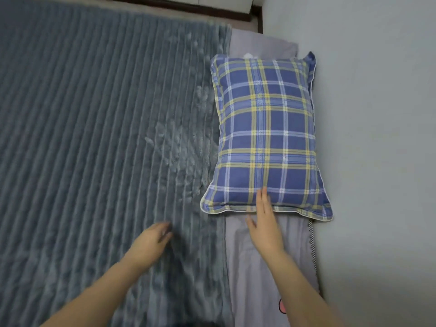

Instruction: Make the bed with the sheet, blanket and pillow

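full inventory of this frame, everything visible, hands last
blanket: 1, grey-blue ribbed, spread over left and middle of the bed
pillow: 1, blue plaid with yellow and white lines, on the sheet beside the wall
sheet: 1, pale grey, strip at right, under the pillow
wall: 1, pale grey, right side
wood trim: 1, dark brown, top edge
left hand: 1, over the blanket, blurred
right hand: 1, fingers straight, fingertips on the pillow's near edge
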The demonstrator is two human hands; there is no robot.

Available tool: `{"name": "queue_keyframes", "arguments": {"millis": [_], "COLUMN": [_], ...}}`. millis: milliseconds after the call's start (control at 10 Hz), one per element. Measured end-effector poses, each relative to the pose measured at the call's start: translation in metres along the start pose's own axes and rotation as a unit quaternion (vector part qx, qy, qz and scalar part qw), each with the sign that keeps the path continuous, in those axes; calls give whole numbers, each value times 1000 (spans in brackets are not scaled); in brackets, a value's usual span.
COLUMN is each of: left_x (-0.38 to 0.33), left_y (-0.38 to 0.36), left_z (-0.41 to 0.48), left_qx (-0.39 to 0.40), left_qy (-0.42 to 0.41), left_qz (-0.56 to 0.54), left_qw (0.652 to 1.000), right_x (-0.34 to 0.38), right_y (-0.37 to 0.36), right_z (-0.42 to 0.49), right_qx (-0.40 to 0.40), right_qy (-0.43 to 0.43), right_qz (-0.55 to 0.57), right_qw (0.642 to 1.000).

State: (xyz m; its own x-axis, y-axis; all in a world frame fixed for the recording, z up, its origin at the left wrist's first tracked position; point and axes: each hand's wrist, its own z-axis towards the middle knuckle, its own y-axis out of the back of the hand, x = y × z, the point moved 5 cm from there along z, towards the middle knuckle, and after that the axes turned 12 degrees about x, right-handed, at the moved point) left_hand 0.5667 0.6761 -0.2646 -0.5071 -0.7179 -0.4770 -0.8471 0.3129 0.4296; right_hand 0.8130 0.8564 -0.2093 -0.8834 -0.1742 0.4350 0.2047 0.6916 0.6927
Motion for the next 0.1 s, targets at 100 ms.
{"name": "queue_keyframes", "arguments": {"millis": [100], "left_x": [88], "left_y": [11], "left_z": [-87], "left_qx": [-30], "left_qy": [89], "left_qz": [-12], "left_qw": [996], "right_x": [4], "right_y": [13], "right_z": [-60], "right_qx": [-14], "right_qy": [-43], "right_qz": [173], "right_qw": [984]}}
